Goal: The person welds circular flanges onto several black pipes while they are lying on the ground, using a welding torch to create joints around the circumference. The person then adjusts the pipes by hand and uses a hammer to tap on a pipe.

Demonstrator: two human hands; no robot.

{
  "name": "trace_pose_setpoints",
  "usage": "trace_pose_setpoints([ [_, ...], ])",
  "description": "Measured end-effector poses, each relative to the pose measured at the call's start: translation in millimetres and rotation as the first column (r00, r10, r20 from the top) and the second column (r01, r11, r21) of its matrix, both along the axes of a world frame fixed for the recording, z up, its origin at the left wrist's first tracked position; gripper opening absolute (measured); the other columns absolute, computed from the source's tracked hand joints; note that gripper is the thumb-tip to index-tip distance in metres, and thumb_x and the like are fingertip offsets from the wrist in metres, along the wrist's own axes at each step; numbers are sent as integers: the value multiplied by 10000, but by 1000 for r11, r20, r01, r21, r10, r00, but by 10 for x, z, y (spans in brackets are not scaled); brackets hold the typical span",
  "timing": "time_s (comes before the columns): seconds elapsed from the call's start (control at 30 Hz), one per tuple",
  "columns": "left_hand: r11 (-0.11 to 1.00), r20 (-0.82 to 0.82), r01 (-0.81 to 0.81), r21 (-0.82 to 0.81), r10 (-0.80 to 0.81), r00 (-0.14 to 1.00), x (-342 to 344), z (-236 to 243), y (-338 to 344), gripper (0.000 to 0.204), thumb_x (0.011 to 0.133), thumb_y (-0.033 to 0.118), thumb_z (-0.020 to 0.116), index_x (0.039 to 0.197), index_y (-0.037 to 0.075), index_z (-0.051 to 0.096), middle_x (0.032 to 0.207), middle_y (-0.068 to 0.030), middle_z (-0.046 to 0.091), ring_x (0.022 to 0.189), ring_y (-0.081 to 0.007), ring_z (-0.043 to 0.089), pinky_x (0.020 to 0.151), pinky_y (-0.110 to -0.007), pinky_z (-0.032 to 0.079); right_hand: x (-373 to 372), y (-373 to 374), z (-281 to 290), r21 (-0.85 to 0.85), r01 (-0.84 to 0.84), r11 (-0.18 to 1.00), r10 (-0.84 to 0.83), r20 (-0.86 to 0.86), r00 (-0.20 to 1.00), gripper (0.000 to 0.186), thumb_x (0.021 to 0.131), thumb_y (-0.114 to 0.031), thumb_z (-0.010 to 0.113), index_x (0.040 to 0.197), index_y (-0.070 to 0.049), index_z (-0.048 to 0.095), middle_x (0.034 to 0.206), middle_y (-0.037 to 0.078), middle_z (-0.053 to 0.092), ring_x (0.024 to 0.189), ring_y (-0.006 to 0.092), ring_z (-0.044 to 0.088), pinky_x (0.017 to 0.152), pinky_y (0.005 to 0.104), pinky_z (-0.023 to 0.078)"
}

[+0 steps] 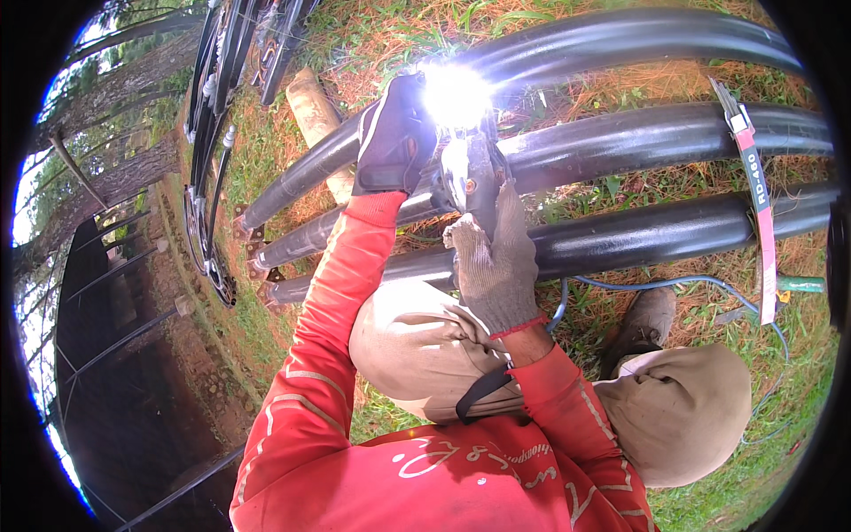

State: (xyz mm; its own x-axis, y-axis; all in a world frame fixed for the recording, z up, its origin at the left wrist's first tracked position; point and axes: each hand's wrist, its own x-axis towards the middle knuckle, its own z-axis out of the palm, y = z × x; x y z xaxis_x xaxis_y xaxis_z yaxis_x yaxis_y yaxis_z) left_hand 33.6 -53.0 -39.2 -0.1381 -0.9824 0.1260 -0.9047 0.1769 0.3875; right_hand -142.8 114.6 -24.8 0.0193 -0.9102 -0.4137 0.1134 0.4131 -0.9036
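A very bright white light (456, 96) glares at the upper black pipe (629, 46) and washes out the details around it. My left hand (395, 137), in a dark glove, rests against the pipe just left of the glare; its fingertips are lost in it. Below the light stands a dark metal piece (480, 177) with a round bolt-like spot. The lower end of this piece is in my right hand (501, 262), which wears a grey-brown knit glove and has its fingers curled round it. Two more black pipes, a middle pipe (638, 137) and a lower pipe (647, 238), run beneath.
Across the pipes at right lies a long pink-and-white packet (758, 204) with thin rods sticking out. A blue cable (683, 280) snakes over grass by my boot (647, 321). A log (315, 106) props the pipes; dark metal frames (213, 115) lie at upper left.
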Motion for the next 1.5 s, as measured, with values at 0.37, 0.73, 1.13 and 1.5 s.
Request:
trace_pose_setpoints([
  [0.37, 997, 34, -55, 54, 53, 998, -59, 100, 13, 243, 981, 177, 833, 1142, 50, 702, 957, -116, 844, 885, -244, 835, 844, -383, 643, -10, 8, 71, -79, 107, 991, -106, 12, 994, 743, 1151, -288, 663, 1697, 118, 363, 1321, 326, 731, 1013, 339, 841, 867, 448, 644],
  [0.73, 1000, 19, -14, 1, 14, 1000, -125, 106, 13, 233, 977, 171, 831, 1125, 73, 680, 953, -132, 810, 860, -307, 803, 808, -416, 623, 0, 30, -40, -104, 45, 994, -55, -98, 994, 760, 1153, -317, 651, 1695, 123, 349, 1235, 315, 748, 965, 367, 835, 837, 470, 639],
  [1.13, 993, -47, 72, -95, -76, 996, 39, -110, -24, 225, 968, 160, 818, 1098, 107, 642, 870, -140, 735, 786, -404, 756, 724, -477, 595, -19, 3, 23, -112, 18, 994, -41, -205, 978, 821, 1106, -332, 694, 1712, 94, 340, 1322, 373, 723, 1134, 492, 782, 943, 537, 616],
  [1.5, 996, -280, -84, 4, 82, 956, 48, -82, -13, 244, 970, 174, 840, 1102, 50, 677, 882, -84, 801, 791, -207, 781, 790, -371, 622, 16, 2, -62, -180, 144, 973, -170, -138, 976, 699, 1148, -326, 664, 1674, 69, 428, 1270, 301, 762, 1036, 400, 822, 879, 491, 623],
])
